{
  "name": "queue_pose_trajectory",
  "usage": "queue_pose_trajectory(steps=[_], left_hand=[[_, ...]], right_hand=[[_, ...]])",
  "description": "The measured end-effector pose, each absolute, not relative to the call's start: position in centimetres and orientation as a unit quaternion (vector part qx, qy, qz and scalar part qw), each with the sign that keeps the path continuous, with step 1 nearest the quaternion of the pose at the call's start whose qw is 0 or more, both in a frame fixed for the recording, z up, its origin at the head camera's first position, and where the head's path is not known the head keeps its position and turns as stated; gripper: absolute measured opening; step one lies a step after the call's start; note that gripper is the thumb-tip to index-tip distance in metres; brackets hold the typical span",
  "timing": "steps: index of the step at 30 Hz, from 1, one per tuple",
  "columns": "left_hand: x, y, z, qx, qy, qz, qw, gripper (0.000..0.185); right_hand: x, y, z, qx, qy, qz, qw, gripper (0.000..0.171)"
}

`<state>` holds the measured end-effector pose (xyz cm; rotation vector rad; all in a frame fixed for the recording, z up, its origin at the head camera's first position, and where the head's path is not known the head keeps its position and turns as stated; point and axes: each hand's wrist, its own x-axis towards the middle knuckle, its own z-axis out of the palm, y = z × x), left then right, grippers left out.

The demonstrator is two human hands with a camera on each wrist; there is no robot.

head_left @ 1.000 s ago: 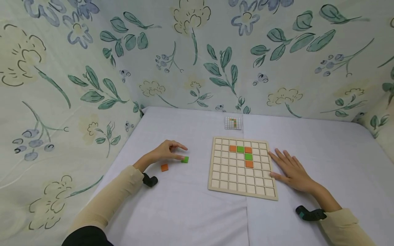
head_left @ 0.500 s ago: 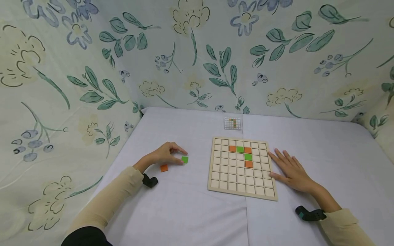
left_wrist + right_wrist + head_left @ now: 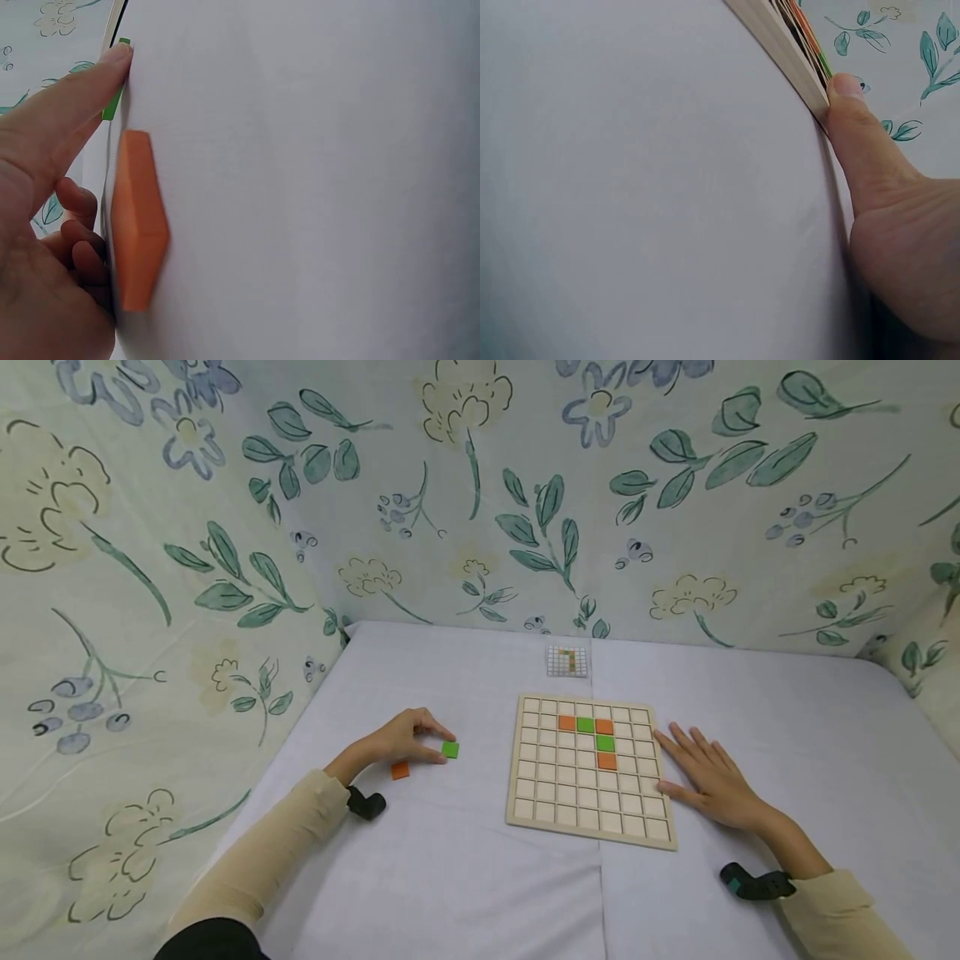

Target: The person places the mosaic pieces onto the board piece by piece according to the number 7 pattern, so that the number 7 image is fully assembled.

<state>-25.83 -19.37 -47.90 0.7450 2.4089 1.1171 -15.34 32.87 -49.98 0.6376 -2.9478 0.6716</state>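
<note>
My left hand (image 3: 401,737) pinches a small green square tile (image 3: 450,749) between thumb and index finger, low over the white cloth. In the left wrist view, the thumb lies against that tile's edge (image 3: 112,106). Just behind the fingers, an orange tile (image 3: 401,770) lies on the cloth, large in the left wrist view. Flat and spread, my right hand (image 3: 712,781) touches the right edge of a wooden grid board (image 3: 558,793) with its fingertips and thumb. Three orange and two green tiles sit in the board's cells, in a row that turns downward.
Behind the board lies a small card (image 3: 567,661) printed with a coloured grid pattern. A white cloth (image 3: 450,860) with a seam covers the table. Floral fabric (image 3: 450,485) hangs at the back and left.
The left index finger has come down to the green tile's far edge, and the thumb has drawn slightly back to its near side. The right hand and board stay put.
</note>
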Motion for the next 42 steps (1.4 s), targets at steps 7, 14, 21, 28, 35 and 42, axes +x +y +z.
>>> queue_pose_trajectory(steps=[7,14,21,28,35,42], left_hand=[[-25.7,-19.5,-48.2,0.271,0.863,0.389,0.174,0.035],[-25.7,-19.6,-48.3,0.285,0.857,0.399,0.16,0.033],[-25.7,-19.5,-48.4,0.296,0.857,0.39,0.159,0.033],[-25.6,-19.4,-48.1,0.302,0.853,0.395,0.159,0.03],[-25.4,-19.1,-47.5,0.297,0.851,0.406,0.149,0.029],[-25.5,-18.0,-46.8,0.311,0.845,0.413,0.136,0.03]], right_hand=[[-15.3,32.8,-49.9,0.207,-0.953,0.219,0.025,0.082],[-15.4,32.9,-50.0,0.207,-0.954,0.216,0.027,0.083],[-15.4,33.0,-50.1,0.209,-0.953,0.218,0.027,0.083],[-15.4,33.0,-50.1,0.207,-0.954,0.217,0.027,0.083],[-15.4,33.0,-50.2,0.205,-0.955,0.214,0.029,0.083],[-15.4,32.9,-50.1,0.205,-0.955,0.213,0.031,0.082]])
